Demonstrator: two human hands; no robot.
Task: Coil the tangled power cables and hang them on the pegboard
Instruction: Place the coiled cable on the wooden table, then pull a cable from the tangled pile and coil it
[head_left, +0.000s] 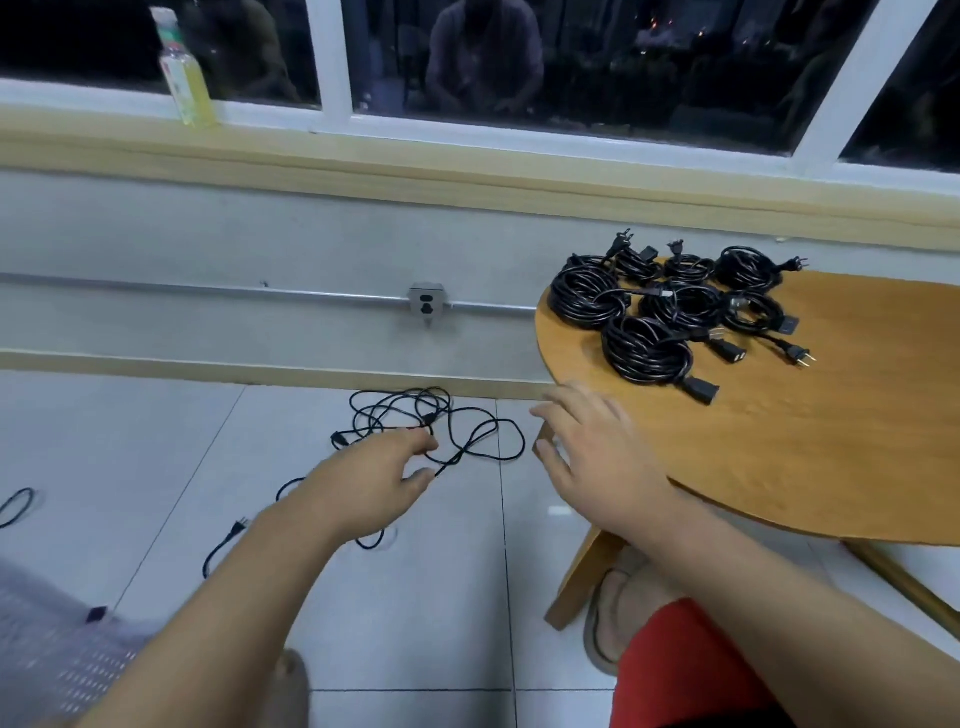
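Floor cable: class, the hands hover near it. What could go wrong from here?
The cable lies in crossed loops; if the left hand pulls one strand, it may knot tighter. A second cable lies close by on the floor and could snag or trip. The coils sit near the table edge and might be knocked off.

Just beyond the left hand (382, 478), a black cable (430, 417) lies on a floor (415, 597) of glossy white tiles with thin dark seams. Beyond the right hand (597, 452), the coiled cables (647, 348) are black too, on a table (805, 441) of orange-brown wood grain. Under the right forearm the shorts (685, 665) are red, and far beyond the left hand a bottle (187, 88) holds yellow liquid.
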